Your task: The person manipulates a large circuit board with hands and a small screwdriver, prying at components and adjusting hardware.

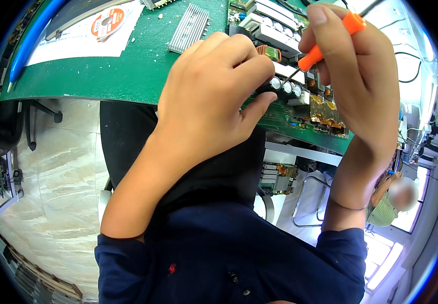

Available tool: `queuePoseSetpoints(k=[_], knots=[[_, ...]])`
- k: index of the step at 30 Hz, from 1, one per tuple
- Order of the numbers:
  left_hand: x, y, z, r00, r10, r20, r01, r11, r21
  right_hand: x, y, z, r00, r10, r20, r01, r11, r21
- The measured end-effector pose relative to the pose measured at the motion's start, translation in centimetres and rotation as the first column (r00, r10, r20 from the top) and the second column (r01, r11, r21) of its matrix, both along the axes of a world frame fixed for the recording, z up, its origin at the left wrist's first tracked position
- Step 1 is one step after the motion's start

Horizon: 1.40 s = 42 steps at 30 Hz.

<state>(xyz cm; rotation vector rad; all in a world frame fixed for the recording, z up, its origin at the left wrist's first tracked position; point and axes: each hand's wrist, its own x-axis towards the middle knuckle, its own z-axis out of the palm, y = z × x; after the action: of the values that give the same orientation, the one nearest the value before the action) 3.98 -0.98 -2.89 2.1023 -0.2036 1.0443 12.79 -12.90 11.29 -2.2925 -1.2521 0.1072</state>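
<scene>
My right hand (pixel 363 76) is closed around the orange handle of a thin-shafted screwdriver (pixel 325 46). Its dark shaft slants down to the left, with the tip among round, silver-topped capacitors (pixel 287 87) on a densely packed circuit board (pixel 279 116). From the left, my left hand (pixel 219 76) reaches over the board's near side. Its thumb and forefinger close on the sides of one black capacitor with a silver top (pixel 275 83), right beside the screwdriver tip. The other fingers are curled and partly hidden.
The board lies on a green work mat (pixel 143 76). Left of it are a finned metal heat sink (pixel 189 28), a white paper (pixel 77 48) with a small orange-labelled spool (pixel 108 23), and a blue pen-like tool (pixel 31 43). Another person (pixel 389 202) sits at far right.
</scene>
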Motion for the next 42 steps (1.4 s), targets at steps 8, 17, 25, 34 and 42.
queuePoseSetpoints(k=[8,17,25,34,42], knots=[[-0.2,0.2,0.0,1.0,0.017,0.008,-0.017,1.0,-0.02,0.0,-0.9,-1.5,0.996,-0.009,0.09,0.011,1.0,-0.022],[0.0,0.0,-0.1,1.0,0.009,0.02,-0.009,1.0,-0.012,1.1,-3.6,-2.0,0.992,-0.076,-0.097,0.087,0.989,0.116],[-0.1,0.0,0.1,0.999,-0.018,-0.046,0.022,0.996,0.085,1.6,-5.4,-3.8,0.97,-0.137,-0.199,0.195,0.93,0.313],[0.0,-0.1,0.4,0.999,-0.021,-0.044,0.024,0.997,0.07,2.4,-8.1,-4.1,0.956,-0.159,-0.248,0.256,0.862,0.437],[-0.2,0.2,0.3,0.999,-0.01,-0.037,0.012,0.998,0.063,0.4,-5.7,-2.2,0.986,-0.089,-0.14,0.125,0.953,0.274]])
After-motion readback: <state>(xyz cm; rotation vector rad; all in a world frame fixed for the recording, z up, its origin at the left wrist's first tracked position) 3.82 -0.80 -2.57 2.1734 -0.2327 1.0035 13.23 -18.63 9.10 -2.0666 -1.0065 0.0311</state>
